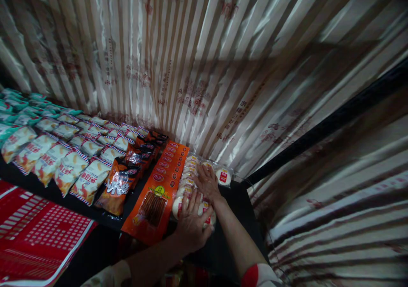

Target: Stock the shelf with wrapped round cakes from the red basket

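Round white packets with red-and-white labels point(188, 171) lie in close rows at the right end of a black shelf point(237, 206). Flat on the near packets rests my left hand point(193, 223), fingers stretched out. Farther back, my right hand point(208, 183) lies over the same rows, its fingers also extended and partly covering them. A single round packet point(224, 177) sits at the back right, apart from my fingers. Left of the rows, and close to my left hand, is a flat orange snack package point(156, 198) with brown sticks printed or showing in its window.
Orange-and-black bags point(117, 185), white snack bags point(70, 168) and green bags point(28, 113) stand in rows to the left. A red basket point(60, 227) is at the lower left. Striped printed sheeting point(191, 66) hangs behind; a dark bar point(318, 130) slants at right.
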`<state>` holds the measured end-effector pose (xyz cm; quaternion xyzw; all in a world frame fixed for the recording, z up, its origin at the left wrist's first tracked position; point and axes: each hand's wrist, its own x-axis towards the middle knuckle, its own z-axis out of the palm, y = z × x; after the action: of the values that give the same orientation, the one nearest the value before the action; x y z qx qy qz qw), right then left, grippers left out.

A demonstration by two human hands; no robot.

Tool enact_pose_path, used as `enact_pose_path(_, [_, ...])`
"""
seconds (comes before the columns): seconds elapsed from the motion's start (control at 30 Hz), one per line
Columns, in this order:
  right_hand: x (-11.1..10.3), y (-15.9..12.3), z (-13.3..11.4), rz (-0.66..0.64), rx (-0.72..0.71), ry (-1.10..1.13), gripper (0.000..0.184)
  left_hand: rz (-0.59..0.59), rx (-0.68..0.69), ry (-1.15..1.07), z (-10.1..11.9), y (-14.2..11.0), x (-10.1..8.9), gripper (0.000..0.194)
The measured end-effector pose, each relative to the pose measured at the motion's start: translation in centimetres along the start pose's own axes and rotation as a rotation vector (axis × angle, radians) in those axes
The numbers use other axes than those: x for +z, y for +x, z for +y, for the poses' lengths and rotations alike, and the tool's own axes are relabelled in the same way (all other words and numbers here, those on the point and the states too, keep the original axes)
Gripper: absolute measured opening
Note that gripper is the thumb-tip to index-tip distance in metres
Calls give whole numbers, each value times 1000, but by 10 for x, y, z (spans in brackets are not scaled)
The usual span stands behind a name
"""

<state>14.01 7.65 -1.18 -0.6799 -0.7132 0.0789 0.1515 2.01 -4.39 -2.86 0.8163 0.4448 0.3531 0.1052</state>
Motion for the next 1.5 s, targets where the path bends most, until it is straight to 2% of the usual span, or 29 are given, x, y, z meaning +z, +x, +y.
enact_pose_path(0.1, [-5, -1, -1, -69, -2, -63, 63, 42, -26, 35, -1, 0, 11, 50])
enact_pose_path(0.27, [-4, -2, -1, -103, -19, -93, 63, 40, 7, 83, -11, -1, 19, 49])
enact_pose_path(0.53, [7, -5, -2, -43, -24, -155, 60, 78, 27, 126, -12, -2, 15, 40])
enact_pose_path(0.93, [5, -5, -11, -110, 24, -312, 60, 154, 80, 222, -19, -4, 21, 44])
enact_pose_path(1.5, [10, -1, -17, -102, 33, -312, 61, 103, 83, 183, -31, -6, 19, 44])
